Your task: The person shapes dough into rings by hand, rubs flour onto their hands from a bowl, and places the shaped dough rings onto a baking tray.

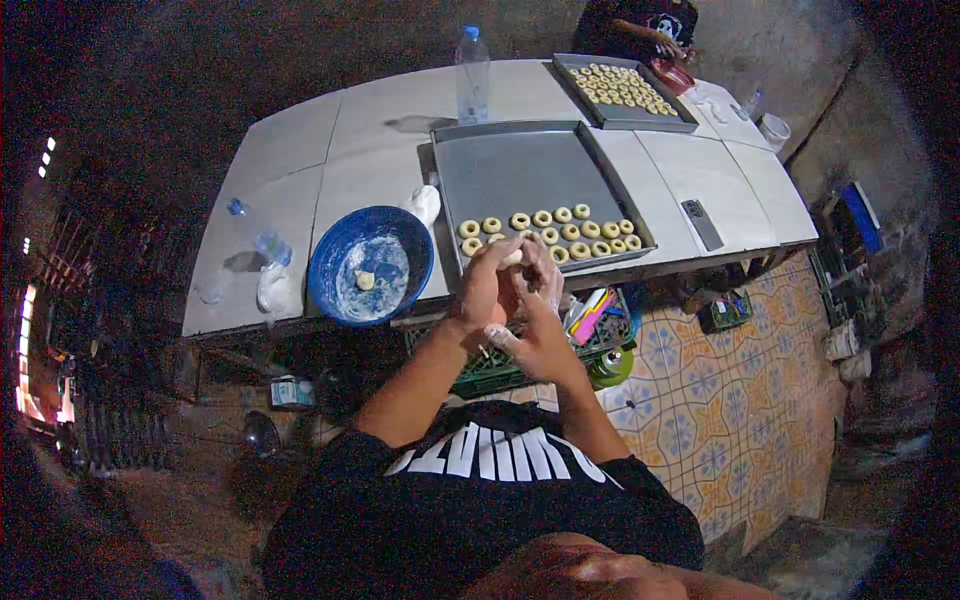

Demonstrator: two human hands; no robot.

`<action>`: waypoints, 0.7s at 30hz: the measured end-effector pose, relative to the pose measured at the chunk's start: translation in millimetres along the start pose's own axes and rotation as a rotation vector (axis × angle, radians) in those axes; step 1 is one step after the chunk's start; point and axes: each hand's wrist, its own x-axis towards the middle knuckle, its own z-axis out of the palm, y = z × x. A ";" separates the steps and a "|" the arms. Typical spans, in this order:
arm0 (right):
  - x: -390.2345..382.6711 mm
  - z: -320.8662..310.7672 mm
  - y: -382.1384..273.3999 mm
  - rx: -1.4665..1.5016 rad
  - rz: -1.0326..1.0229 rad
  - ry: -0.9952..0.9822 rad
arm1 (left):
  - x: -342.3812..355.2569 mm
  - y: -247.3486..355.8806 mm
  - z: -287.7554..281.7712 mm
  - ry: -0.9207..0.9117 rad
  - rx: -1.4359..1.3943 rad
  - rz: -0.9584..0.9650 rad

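Over the near edge of the baking tray (520,170), my left hand (487,288) and right hand (537,335) cup closed around a dough piece (513,257) — soft, light, tacky; best pinched gently by floured fingertips.

Probably small bakery: dough-ring trays (520,170), floured bowl (330,262).

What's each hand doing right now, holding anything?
Left hand: closed around a piece of dough, just over the near edge of the tray.
Right hand: fingers curled against the same dough piece, helping to hold it.
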 end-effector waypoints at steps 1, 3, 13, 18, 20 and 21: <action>-0.3 -0.8 -0.9 -0.037 0.012 0.010 | 0.7 -0.3 3.0 0.011 0.018 0.009; 0.6 2.5 10.3 -0.026 0.018 0.029 | 3.0 -1.3 3.5 -0.012 -0.010 0.017; -1.8 -1.5 8.7 -0.131 -0.184 0.145 | 8.9 -4.8 -2.0 -0.052 0.070 0.021; 3.0 -6.8 0.8 -0.274 -0.270 0.158 | 1.6 -9.9 15.0 0.361 -0.053 -0.062; 3.1 -7.3 2.1 -0.228 -0.281 0.157 | 3.4 -14.0 5.3 0.295 -0.036 -0.070; 2.6 -7.0 2.8 -0.181 -0.293 0.156 | 2.7 -14.2 2.7 0.230 -0.017 -0.077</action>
